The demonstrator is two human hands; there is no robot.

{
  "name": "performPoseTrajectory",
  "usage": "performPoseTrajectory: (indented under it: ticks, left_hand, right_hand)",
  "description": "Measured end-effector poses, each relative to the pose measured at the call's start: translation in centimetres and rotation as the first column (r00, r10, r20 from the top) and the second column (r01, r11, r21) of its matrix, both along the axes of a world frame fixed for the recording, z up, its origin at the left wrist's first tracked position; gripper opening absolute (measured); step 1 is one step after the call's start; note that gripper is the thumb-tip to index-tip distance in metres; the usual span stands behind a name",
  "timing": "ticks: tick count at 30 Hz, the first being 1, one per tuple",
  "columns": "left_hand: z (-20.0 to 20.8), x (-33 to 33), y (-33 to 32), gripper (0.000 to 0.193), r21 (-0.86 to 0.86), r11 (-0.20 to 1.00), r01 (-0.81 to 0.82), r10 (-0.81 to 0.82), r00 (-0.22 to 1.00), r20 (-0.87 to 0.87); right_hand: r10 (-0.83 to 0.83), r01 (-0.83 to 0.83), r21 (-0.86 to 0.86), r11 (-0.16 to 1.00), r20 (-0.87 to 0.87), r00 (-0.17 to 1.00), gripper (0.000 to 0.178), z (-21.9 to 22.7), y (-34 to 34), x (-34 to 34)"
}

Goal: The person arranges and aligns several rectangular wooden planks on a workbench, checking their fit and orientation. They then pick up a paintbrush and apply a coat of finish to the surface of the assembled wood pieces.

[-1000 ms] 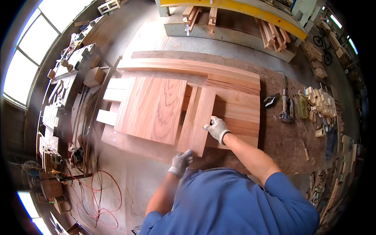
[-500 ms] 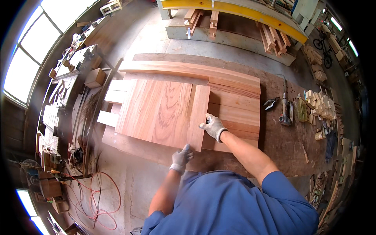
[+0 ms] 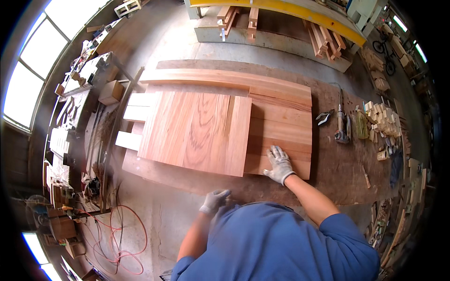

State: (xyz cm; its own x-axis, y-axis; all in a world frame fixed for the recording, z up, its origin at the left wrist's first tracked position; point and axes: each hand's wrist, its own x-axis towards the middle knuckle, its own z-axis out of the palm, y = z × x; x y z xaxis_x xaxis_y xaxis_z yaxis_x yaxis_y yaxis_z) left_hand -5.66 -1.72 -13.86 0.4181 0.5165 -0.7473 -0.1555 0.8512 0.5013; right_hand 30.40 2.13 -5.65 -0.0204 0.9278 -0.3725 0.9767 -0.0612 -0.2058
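Observation:
A square panel of joined reddish-brown boards point(image 3: 194, 133) lies at the middle of the worktable. It rests partly over a second wooden panel point(image 3: 279, 122), whose right part shows beyond its edge. My right hand point(image 3: 280, 166), in a pale work glove, lies on the lower panel near its front right corner, fingers stretched out and thumb apart. Close to my body, in front of the table's near edge, my left hand point(image 3: 215, 202) hovers with nothing visible in it. It is gloved too, a little blurred, its fingers loosely bent and apart from the panel.
A long board point(image 3: 206, 76) lies along the far side. Pale strips point(image 3: 133, 99) poke out at the left. On the table's right are a power tool point(image 3: 341, 129), a chisel point(image 3: 366, 177) and a heap of small wood blocks point(image 3: 382, 119). A red hose point(image 3: 119, 255) coils on the floor.
Both hands have come off the upper panel's right side. My right hand has moved right and nearer, flattening on the lower panel. My left hand has drawn back toward my body.

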Motion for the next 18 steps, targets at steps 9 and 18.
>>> performPoseTrajectory:
  ticks: [9, 18]
  left_hand:
    - [-7.2, -13.7, -7.5, 0.023, -0.126, 0.989, 0.073, -0.109, 0.944, -0.311]
    - [-8.7, -14.6, -9.2, 0.033, -0.186, 0.818, 0.545, -0.523, 0.567, -0.636]
  right_hand:
    - [-0.101, 0.116, -0.114, 0.987, 0.126, 0.987, 0.116, 0.6, -2.1, 1.0]
    - [-0.149, 0.168, -0.101, 0.981, 0.178, 0.973, 0.118, 0.1, -1.8, 0.3]
